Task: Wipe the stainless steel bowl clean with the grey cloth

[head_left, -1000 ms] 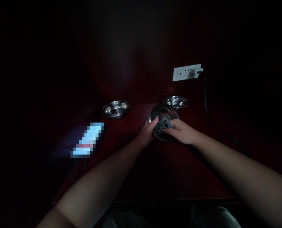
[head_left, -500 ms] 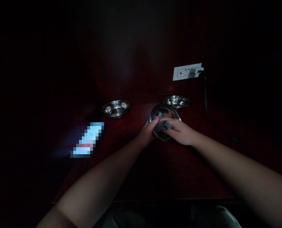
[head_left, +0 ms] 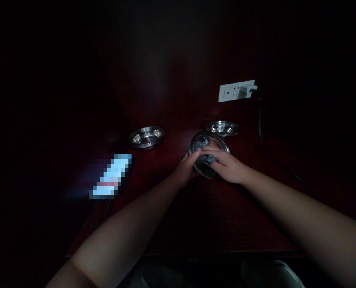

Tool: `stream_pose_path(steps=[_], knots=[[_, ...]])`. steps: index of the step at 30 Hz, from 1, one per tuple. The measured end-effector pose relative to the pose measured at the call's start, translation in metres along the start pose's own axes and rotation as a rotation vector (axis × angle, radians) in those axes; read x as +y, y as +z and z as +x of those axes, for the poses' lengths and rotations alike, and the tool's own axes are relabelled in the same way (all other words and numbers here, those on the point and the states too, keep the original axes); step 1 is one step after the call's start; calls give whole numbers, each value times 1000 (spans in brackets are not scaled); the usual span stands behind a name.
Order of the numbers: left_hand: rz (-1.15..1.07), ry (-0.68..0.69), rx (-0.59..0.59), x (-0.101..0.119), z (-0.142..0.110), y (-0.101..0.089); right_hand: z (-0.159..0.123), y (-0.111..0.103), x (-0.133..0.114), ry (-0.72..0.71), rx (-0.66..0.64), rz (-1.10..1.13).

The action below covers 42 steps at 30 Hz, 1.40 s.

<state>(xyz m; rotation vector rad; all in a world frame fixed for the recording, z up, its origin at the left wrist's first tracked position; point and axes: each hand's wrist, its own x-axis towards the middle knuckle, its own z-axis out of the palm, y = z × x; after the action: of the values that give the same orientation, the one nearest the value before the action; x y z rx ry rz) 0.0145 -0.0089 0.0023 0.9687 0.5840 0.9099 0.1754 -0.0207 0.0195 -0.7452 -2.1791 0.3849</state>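
A shiny metal bowl (head_left: 224, 145) is tilted toward me above the dark red table. My left hand (head_left: 186, 168) grips its left rim, thumb on the inside and the other fingers hidden behind. Inside the bowl, my right hand (head_left: 226, 164) presses a grey patterned cloth (head_left: 202, 142) against the surface, its fingers closed on the cloth. Behind the held bowl, to the right, stands another metal bowl (head_left: 222, 128). Farther left sits what looks like a stack of metal bowls (head_left: 147, 137).
At the left lies a lit phone-like screen (head_left: 113, 176), pixelated, with a thin cable below it. A white wall socket (head_left: 236, 91) holds a plug, whose black cable (head_left: 260, 124) runs down onto the table (head_left: 220, 224). The surroundings are very dark.
Within the bowl the cloth has shifted and spread upward, showing more of its patterned face. The bowl has tipped slightly; both arms stay nearly in place.
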Motion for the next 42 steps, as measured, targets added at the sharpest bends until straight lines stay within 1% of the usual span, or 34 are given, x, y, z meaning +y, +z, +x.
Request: stream_pose_path(steps=[3,9,16,20,23,26,29,33,38,42], knots=[[7,-7,5,0,1,-1,1,-2,-2,-8,-57,50],[10,6,-72,0,2,-3,3,-4,-9,-1,-83,119],[-4,31,-65,2,-1,0,3,-5,-8,24,-107,132],[-4,25,-59,1,-1,0,3,-4,-7,5,-99,142],[-5,19,-54,1,0,-1,3,-2,-8,-12,-71,102],[-3,22,-42,0,1,-1,2,-1,-10,-19,-26,0],[-9,18,-30,-1,1,0,1,0,-12,5,9,-66],[-23,31,-37,-1,0,0,0,1,-13,54,22,-92],[-18,21,-16,-2,0,-2,1,2,-11,97,46,-133],[-8,19,-12,-3,0,-2,1,2,-9,89,38,-166]])
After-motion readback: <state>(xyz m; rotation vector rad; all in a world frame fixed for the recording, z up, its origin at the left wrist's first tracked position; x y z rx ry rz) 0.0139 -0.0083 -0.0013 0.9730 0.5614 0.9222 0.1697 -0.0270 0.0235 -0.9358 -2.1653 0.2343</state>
